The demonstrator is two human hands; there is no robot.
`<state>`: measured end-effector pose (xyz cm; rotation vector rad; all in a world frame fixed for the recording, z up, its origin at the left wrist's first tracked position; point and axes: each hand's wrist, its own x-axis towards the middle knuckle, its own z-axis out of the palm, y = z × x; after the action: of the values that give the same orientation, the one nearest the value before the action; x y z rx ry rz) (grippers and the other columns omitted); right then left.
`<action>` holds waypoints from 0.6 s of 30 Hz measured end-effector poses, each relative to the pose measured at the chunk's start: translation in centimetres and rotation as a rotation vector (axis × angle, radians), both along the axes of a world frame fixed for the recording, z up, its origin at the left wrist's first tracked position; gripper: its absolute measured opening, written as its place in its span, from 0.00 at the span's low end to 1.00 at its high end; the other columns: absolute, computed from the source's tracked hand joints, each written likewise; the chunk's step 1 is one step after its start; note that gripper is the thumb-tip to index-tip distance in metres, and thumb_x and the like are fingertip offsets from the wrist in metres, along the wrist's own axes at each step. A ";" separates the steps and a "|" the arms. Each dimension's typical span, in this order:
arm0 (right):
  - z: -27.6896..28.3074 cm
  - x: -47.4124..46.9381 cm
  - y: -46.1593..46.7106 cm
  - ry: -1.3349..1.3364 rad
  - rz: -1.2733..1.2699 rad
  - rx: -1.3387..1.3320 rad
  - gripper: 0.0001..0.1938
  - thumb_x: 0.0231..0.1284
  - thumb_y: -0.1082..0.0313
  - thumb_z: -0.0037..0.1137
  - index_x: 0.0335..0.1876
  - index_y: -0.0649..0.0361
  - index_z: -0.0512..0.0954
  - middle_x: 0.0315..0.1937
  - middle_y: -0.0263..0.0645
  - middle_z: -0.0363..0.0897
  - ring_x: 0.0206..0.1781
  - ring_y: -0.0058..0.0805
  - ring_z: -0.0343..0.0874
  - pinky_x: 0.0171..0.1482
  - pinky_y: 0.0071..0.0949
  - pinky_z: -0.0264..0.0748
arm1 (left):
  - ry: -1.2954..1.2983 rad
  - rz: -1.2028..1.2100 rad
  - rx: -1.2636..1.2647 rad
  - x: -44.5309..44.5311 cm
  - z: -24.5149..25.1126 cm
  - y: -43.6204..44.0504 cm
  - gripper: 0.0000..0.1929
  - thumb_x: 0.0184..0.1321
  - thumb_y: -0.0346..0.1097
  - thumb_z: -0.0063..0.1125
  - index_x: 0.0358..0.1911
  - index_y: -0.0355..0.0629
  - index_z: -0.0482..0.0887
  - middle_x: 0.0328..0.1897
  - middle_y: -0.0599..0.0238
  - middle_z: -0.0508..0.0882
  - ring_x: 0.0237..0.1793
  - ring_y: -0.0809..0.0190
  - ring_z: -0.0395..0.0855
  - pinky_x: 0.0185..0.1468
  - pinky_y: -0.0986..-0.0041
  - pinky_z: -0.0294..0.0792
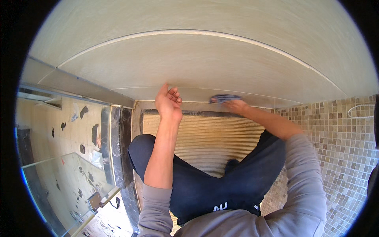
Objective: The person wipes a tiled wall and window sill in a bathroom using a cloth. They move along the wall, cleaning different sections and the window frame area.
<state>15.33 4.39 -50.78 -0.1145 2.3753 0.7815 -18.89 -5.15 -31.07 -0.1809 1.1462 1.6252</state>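
Note:
My left hand (169, 102) is raised just in front of the beige wall tiles (189, 71), palm turned up and fingers partly curled, with nothing in it. One fingertip is at or close to the tile; contact cannot be told. To its right, my right hand (235, 105) holds a folded blue-grey cloth (225, 97) against the bottom of the wall, near the stone floor border. The cloth covers part of the fingers. Below both hands lies a ribbed, tan floor surface (213, 133) between my bent knees.
A dark marble threshold (127, 148) runs along the left. Beyond it are a glass panel (74, 174) with a metal hinge (95, 201) and a light floor with dark patches. At the right is small mosaic tiling (334, 142) with a white loop (359, 111) on it.

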 end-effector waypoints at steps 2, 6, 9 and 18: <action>1.5 -8.2 -1.8 -0.017 0.037 0.045 0.29 0.77 0.64 0.36 0.81 0.60 0.60 0.84 0.35 0.54 0.85 0.30 0.52 0.86 0.33 0.44 | 0.008 0.022 -0.013 -0.5 -0.4 -1.0 0.17 0.76 0.40 0.53 0.63 0.42 0.75 0.34 0.66 0.83 0.31 0.67 0.75 0.33 0.73 0.66; -2.2 -16.3 -2.0 0.098 -0.043 0.016 0.29 0.77 0.62 0.36 0.81 0.61 0.61 0.85 0.36 0.52 0.86 0.31 0.51 0.86 0.34 0.41 | 0.023 -0.026 0.004 0.8 0.2 -0.3 0.17 0.76 0.41 0.54 0.62 0.42 0.75 0.34 0.66 0.83 0.32 0.67 0.76 0.33 0.73 0.66; -2.2 -19.8 -2.6 0.117 -0.045 0.045 0.29 0.77 0.62 0.37 0.81 0.61 0.61 0.85 0.36 0.51 0.86 0.31 0.49 0.87 0.34 0.40 | 0.029 -0.020 -0.006 0.5 -0.2 -0.8 0.16 0.76 0.41 0.53 0.60 0.42 0.75 0.34 0.65 0.83 0.32 0.67 0.76 0.33 0.73 0.66; -0.6 -5.0 -0.9 -0.147 -0.038 -0.072 0.24 0.75 0.62 0.46 0.72 0.59 0.75 0.82 0.38 0.59 0.86 0.35 0.50 0.86 0.35 0.45 | 0.027 0.007 -0.016 -1.2 0.1 -0.9 0.15 0.75 0.41 0.53 0.59 0.43 0.75 0.34 0.66 0.83 0.33 0.67 0.76 0.33 0.73 0.66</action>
<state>10.33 3.52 -51.38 -0.1513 2.2601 0.6470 -20.06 -6.10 -31.00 -0.1744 1.1802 1.6297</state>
